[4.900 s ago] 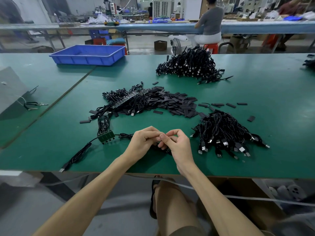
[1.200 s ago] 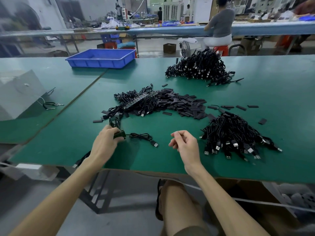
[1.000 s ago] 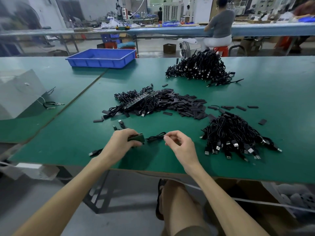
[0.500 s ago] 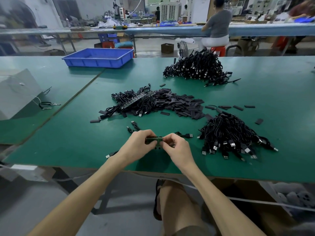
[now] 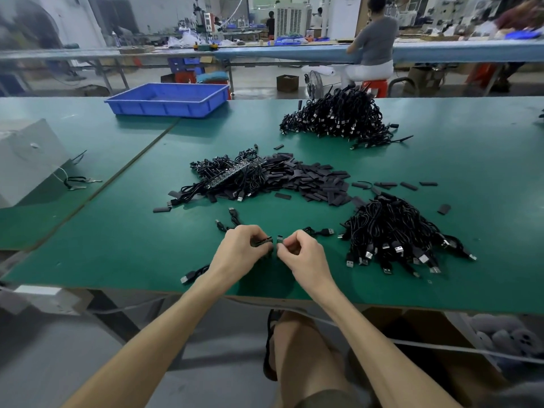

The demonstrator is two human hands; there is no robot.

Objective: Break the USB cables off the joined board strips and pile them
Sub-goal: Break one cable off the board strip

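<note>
My left hand pinches a short green board strip whose black cables trail off to the left and behind. My right hand pinches a single small board piece, a narrow gap apart from the strip, with its black USB cable running right. Both hands hover just above the green table near its front edge. A pile of separated USB cables lies right of my right hand. Beyond the hands sits a heap of joined strips with cables.
Dark flat pieces are heaped at mid-table. A larger cable pile lies far back. A blue tray stands at the back left, a white box at the left edge. A person sits at another bench behind.
My left hand fetched the board strip from the left and brought it to centre. Both hands gripped it; now one piece has come apart from the strip in my right hand.
</note>
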